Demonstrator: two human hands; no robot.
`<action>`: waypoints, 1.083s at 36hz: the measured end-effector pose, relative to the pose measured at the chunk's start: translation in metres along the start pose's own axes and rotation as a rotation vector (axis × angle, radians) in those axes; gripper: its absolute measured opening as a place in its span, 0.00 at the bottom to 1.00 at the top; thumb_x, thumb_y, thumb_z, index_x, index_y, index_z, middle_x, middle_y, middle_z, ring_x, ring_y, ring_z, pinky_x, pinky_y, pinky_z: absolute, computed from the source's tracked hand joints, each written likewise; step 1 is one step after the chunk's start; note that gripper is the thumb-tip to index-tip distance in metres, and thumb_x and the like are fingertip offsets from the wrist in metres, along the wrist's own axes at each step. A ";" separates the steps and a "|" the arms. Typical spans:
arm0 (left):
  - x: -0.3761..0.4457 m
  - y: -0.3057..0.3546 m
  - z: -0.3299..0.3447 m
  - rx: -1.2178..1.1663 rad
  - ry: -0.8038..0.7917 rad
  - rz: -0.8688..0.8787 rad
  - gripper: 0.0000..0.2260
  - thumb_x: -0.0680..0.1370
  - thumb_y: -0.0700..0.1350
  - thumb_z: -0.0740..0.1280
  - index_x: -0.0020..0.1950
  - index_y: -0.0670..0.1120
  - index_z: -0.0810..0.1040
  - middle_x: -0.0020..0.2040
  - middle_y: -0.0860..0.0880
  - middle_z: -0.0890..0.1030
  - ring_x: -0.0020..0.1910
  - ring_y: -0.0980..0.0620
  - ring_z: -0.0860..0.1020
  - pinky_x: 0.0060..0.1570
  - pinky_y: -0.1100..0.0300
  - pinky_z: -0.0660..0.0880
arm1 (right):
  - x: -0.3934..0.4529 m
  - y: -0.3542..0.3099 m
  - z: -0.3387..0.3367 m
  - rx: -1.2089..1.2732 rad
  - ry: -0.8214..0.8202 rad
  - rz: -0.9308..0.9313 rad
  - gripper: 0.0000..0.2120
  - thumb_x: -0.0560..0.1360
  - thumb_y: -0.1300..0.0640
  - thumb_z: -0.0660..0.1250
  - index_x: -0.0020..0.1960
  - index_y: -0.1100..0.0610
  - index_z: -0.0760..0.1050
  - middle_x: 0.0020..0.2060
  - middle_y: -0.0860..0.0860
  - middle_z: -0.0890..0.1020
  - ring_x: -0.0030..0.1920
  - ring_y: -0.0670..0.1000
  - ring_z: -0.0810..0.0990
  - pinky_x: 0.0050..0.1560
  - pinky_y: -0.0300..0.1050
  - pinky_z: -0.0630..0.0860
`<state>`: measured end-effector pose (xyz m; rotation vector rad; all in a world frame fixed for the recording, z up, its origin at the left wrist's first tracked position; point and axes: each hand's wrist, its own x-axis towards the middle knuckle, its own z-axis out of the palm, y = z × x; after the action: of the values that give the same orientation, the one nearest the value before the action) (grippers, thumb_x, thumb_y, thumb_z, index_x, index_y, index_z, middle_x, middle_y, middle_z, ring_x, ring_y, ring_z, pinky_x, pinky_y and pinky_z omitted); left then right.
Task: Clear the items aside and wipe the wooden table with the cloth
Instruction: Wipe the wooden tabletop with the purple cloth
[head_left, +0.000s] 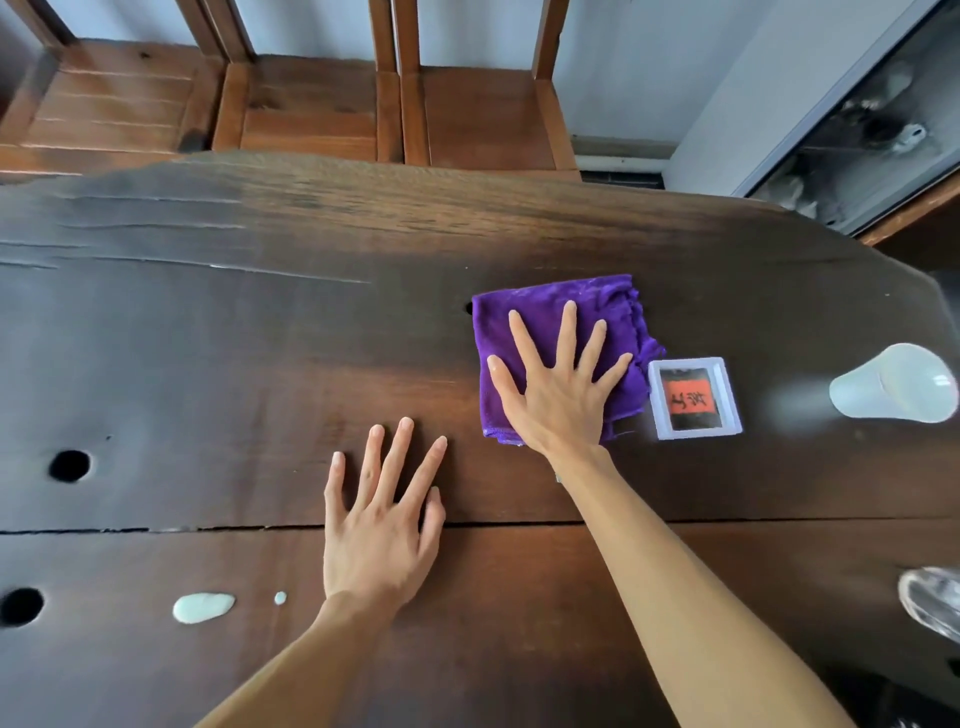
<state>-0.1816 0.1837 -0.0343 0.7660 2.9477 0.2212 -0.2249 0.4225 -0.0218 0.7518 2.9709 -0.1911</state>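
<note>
A folded purple cloth (550, 306) lies on the dark wooden table (260, 338), right of centre. My right hand (558, 384) presses flat on the cloth with its fingers spread. My left hand (382, 525) rests flat on the bare wood, fingers apart, a little nearer and to the left of the cloth. A small clear square box (693, 397) with an orange label sits just right of the cloth. Farther right, a white plastic cup (893, 384) lies on its side. A white spill (202, 607) and a small white drop (280, 597) mark the near left of the table.
Wooden chairs (306, 104) stand along the table's far edge. Two round holes (69, 465) pierce the wood at the left, and a long crack (156, 529) runs across it. A clear glass object (932, 603) shows at the right edge. A glass cabinet (872, 119) stands at the back right.
</note>
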 end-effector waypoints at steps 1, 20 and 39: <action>0.000 0.000 0.000 0.004 -0.002 0.001 0.25 0.82 0.55 0.51 0.82 0.61 0.60 0.84 0.52 0.57 0.83 0.48 0.54 0.79 0.40 0.50 | -0.009 0.001 0.001 -0.003 0.004 -0.010 0.33 0.79 0.27 0.41 0.81 0.34 0.42 0.83 0.57 0.44 0.80 0.69 0.42 0.70 0.82 0.46; -0.001 0.003 -0.006 -0.055 -0.017 -0.016 0.25 0.83 0.57 0.46 0.82 0.63 0.57 0.84 0.53 0.54 0.83 0.50 0.49 0.79 0.43 0.42 | -0.217 0.000 0.011 0.020 -0.074 0.021 0.33 0.80 0.28 0.46 0.81 0.35 0.43 0.83 0.55 0.46 0.81 0.67 0.43 0.72 0.79 0.47; -0.006 0.002 -0.010 -0.050 -0.049 0.003 0.24 0.85 0.56 0.46 0.82 0.62 0.53 0.85 0.52 0.51 0.83 0.48 0.46 0.79 0.40 0.42 | -0.484 0.029 0.008 -0.005 -0.289 0.180 0.37 0.69 0.29 0.64 0.77 0.34 0.62 0.78 0.59 0.65 0.77 0.71 0.60 0.68 0.82 0.56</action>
<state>-0.1771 0.1812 -0.0244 0.7579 2.8839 0.2707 0.2141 0.2203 0.0154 0.9004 2.6171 -0.2573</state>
